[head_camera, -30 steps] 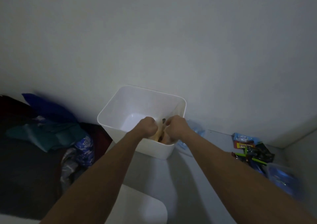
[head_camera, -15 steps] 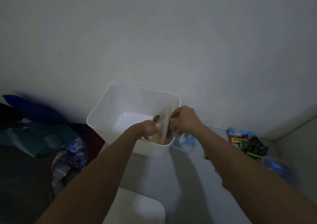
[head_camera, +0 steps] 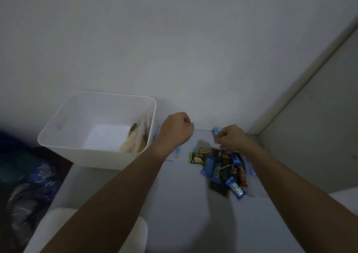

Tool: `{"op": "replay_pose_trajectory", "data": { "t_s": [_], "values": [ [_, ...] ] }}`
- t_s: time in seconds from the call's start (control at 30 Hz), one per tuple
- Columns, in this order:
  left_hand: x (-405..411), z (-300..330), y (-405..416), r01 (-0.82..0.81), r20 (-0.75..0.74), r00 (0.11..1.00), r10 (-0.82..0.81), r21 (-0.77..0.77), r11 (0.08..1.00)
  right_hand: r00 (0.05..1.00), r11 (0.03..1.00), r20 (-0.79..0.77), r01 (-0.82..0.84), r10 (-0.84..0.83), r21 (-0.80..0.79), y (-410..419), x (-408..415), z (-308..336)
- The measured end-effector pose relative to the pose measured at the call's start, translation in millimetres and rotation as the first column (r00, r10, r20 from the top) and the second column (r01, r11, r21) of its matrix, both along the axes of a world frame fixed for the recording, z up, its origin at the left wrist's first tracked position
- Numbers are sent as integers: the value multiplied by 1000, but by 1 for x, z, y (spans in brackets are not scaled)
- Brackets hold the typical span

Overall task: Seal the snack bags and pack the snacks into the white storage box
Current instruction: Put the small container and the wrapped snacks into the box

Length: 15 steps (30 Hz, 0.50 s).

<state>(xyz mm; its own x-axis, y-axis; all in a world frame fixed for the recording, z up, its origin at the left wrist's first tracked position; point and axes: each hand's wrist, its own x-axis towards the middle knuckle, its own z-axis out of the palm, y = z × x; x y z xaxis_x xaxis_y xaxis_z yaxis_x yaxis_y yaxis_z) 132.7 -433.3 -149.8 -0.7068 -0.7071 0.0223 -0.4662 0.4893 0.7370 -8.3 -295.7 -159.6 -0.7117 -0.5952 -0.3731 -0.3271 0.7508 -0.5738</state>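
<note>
Presently the white storage box (head_camera: 64,136) stands on the pale surface (head_camera: 174,214) against the wall, on the left of the view. It is a plain, open-topped tub with rounded corners, thin translucent walls and a slot handle in its left side. Inside, one clear snack bag (head_camera: 135,140) leans against the right-hand wall; its contents read as tan and brown pieces, and blur prevents finer detail. The rest of the box floor shows bare white. Right of the box, the left hand (head_camera: 175,130) hovers just beside the rim with fingers curled into a loose fist and nothing visible in its grasp. The right hand (head_camera: 230,137) is above the back edge of a heap of wrapped snacks (head_camera: 222,169), fingers bent inward; whether it pinches a wrapper cannot be told. The heap lies well apart from the box and holds small packets in blue, black, red and green, one black packet (head_camera: 197,158) with a yellow picture lying at its left edge. A rumpled blue patterned cloth (head_camera: 38,179) lies at lower left, off the surface.
</note>
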Motion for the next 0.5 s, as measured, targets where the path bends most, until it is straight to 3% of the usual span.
{"op": "replay_pose_trajectory", "data": {
  "t_s": [0.13, 0.3, 0.5],
  "values": [
    [-43, -30, 64, 188, 160, 965, -208, 134, 973, 998, 989, -28, 59, -56, 136, 67, -32, -19],
    [-78, -66, 126, 340, 296, 853, -429, 307, 889, 988, 972, -126, 114, -90, 205, 133, -51, -41],
    [-98, -99, 176, 225, 327, 838, -437, 523, 822, 994, 936, -88, 92, -65, 340, 170, -54, -83]
  ]
}}
